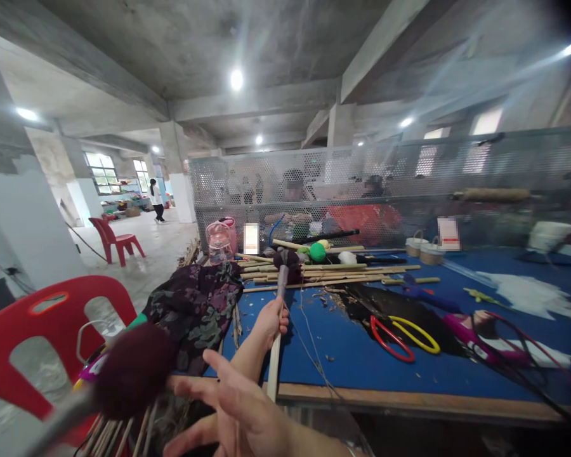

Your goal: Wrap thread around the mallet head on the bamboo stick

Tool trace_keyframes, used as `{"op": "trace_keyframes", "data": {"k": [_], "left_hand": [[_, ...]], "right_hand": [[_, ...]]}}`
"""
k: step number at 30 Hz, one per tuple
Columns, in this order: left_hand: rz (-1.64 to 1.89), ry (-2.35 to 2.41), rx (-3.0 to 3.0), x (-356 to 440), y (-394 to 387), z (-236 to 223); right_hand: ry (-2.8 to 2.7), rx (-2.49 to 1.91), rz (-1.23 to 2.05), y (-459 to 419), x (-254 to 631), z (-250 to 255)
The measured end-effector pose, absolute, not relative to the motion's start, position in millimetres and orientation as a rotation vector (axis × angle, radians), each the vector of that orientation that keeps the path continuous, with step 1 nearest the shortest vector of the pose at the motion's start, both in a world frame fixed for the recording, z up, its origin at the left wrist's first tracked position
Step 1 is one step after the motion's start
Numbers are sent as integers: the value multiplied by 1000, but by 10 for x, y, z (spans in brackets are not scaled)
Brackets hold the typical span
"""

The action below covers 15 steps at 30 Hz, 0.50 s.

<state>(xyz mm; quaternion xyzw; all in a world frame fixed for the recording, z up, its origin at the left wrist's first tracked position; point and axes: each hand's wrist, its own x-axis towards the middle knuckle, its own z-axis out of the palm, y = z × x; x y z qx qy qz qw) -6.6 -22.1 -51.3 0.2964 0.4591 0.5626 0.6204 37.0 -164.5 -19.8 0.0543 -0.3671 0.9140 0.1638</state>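
My left hand (pixel 270 322) is closed around the wooden handle of a mallet (pixel 275 358), tilted up over the table edge. Grey wrapping covers the upper shaft, and its dark maroon head points away from me. Crossing over my left forearm, my right hand (pixel 250 403) has its fingers spread toward the left and holds nothing. Just beyond those fingertips is a second maroon-headed mallet (pixel 131 371), smeared by motion, its grey shaft running to the lower left. Whether a fingertip touches its head I cannot tell.
Scissors (pixel 404 339) with red and yellow handles lie on the blue tabletop (pixel 314 365). Wooden sticks (pixel 333 273), a green ball (pixel 317 252) and a dark patterned cloth (pixel 195 304) are nearby. A red chair (pixel 76 298) stands left; a perforated metal screen (pixel 257 174) stands behind.
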Motion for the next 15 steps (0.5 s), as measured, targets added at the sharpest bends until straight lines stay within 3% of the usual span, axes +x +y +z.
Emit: {"op": "trace_keyframes", "data": {"k": [5, 7, 12, 15], "left_hand": [[1304, 1058, 712, -76, -235, -514], [1306, 1068, 726, -88, -237, -514], [1362, 1122, 815, -76, -166, -394], [1349, 1236, 975, -5, -48, -239]], "right_hand": [[-1507, -149, 2551, -1521, 581, -190], [-1611, -355, 2329, -1375, 734, -164], [-1546, -740, 1306, -573, 1084, -80], [-1380, -860, 1329, 24, 1151, -80]]}}
